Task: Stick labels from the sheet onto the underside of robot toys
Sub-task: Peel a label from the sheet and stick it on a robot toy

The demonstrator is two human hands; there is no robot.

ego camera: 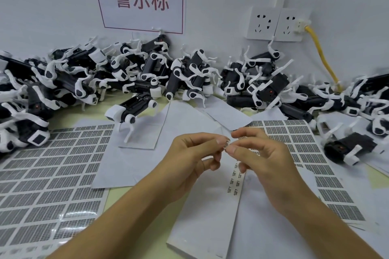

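- Peeling appears to be the step in hand: a narrow label strip (235, 176) is held up in front of the body, its top end caught between the two hands and its printed tail hanging down over blank backing paper (202, 227).
- The left hand (195, 153) is closed in a pinch, thumb and forefinger meeting on the strip's top edge, probably to steady it.
- The right hand (259, 153) is likewise curled, its thumb and forefinger tips pressed at the same top corner, seemingly to lift one small label; whether a label is already free cannot be told.
- The strip is thus gripped only at its upper end, with the rest dangling below and between the wrists.
- Full label sheets are laid flat to either side, one at the left (48, 176) and one at the right (303, 145), presumably within easy reach for restocking.
- The robot toys (189, 73) are heaped along the wall, well apart from the hands; one toy (130, 109) stands alone on its legs, nearer, beyond the left hand.
- No toy is held, so sticking is judged not yet begun for this label.
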